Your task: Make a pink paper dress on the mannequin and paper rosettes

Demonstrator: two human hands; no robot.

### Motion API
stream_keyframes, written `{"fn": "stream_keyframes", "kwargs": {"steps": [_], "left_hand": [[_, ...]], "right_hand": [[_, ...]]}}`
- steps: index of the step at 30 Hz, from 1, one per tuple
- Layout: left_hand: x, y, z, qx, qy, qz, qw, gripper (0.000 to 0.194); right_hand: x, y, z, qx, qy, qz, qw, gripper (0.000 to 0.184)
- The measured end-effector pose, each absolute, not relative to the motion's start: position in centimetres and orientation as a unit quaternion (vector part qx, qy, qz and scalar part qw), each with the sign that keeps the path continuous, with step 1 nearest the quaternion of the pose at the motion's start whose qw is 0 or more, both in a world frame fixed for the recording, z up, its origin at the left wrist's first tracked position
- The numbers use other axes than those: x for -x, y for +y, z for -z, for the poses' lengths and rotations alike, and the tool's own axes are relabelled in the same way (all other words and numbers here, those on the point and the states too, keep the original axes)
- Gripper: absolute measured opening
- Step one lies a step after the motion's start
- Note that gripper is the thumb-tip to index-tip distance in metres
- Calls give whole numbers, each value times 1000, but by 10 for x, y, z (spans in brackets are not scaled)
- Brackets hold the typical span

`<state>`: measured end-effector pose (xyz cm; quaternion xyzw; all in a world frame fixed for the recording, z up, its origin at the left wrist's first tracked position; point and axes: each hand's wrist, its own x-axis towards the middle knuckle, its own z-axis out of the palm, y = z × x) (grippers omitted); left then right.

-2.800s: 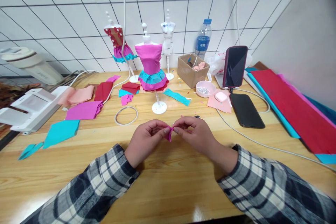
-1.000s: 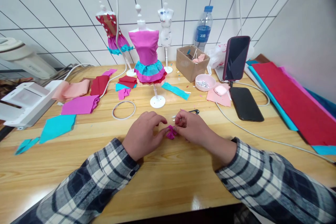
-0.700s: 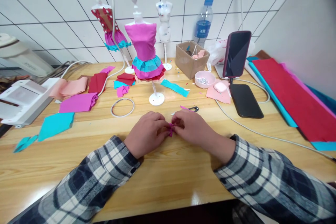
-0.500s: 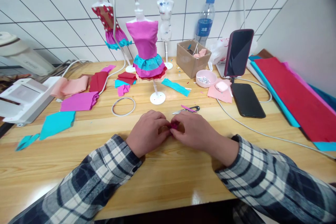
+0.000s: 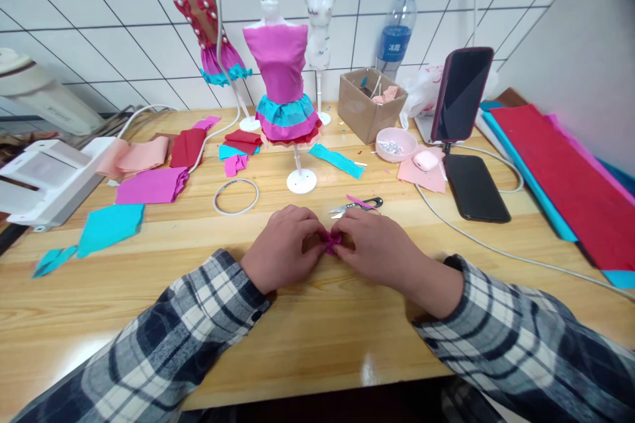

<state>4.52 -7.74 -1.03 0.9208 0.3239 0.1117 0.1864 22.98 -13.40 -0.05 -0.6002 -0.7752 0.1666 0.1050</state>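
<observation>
A small gathered piece of magenta crepe paper [image 5: 331, 244], shaped rather like a bow, is pinched between both hands just above the table. My left hand [image 5: 286, 248] has thumb and forefinger closed on its left end. On the other end, my right hand [image 5: 374, 248] grips it the same way; the fingers hide part of the paper. Thread snips [image 5: 370, 203] lie behind my right hand, with a thin magenta strip [image 5: 360, 201] across them. Beyond the hands stands a white mini dress form [image 5: 301, 181] wearing a magenta bodice [image 5: 278, 59] and a ruffled skirt [image 5: 285, 112].
A white ring [image 5: 236, 213] lies left of the dress form. Folded crepe paper [image 5: 149, 185] is spread at left, long sheets [image 5: 550, 172] at right. A cardboard box [image 5: 364, 115], a pink bowl [image 5: 384, 152] and a black phone [image 5: 476, 188] stand or lie behind; a cable [image 5: 496, 252] crosses the right side.
The two hands have drawn slightly apart, so more of the magenta crepe paper shows between the fingertips. The whole view has shifted a little.
</observation>
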Motion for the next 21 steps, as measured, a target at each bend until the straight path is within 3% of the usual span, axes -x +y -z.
{"fn": "stream_keyframes", "kwargs": {"steps": [14,21], "left_hand": [[-47,-80,5,-920,331,-112,179,12],[-45,-78,7,-915,332,-104,205,12]], "right_hand": [[-234,-127,2,582,-777,-212,110,20],[-233,-131,2,594,-769,-206,116,14]]}}
